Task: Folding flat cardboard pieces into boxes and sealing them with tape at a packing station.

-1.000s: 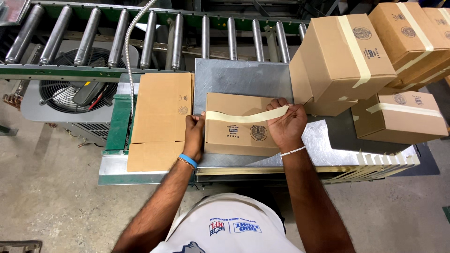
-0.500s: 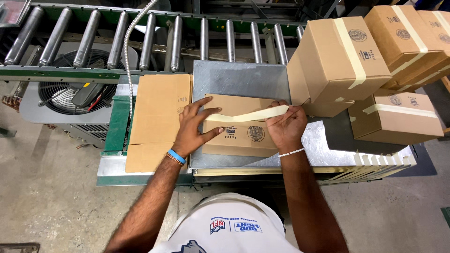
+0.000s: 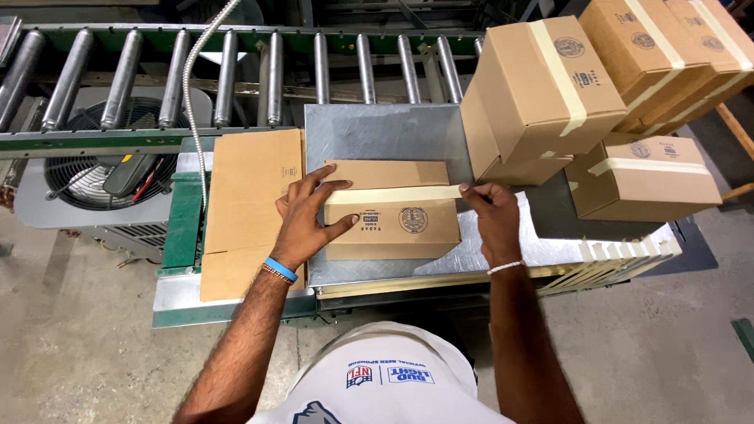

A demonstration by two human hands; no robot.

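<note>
A small brown cardboard box (image 3: 393,224) lies on the grey metal work plate (image 3: 377,133), with a strip of pale paper tape (image 3: 393,194) across its top seam. My left hand (image 3: 308,218) rests flat with spread fingers on the box's left end and the tape. At the box's right end, my right hand (image 3: 493,216) pinches and presses the tape's end. A blue band is on my left wrist and a white one on my right.
Flat cardboard sheets (image 3: 250,204) lie left of the plate. Several taped boxes (image 3: 542,94) are stacked at the right. A roller conveyor (image 3: 196,71) runs along the back, with a fan unit (image 3: 102,173) below at left. Cut tape strips (image 3: 620,251) hang at the plate's right edge.
My left hand moved from the box's left edge onto its top and spread flat. The tape strip, earlier raised, now lies flat along the seam, and my right hand has moved to the tape's right end.
</note>
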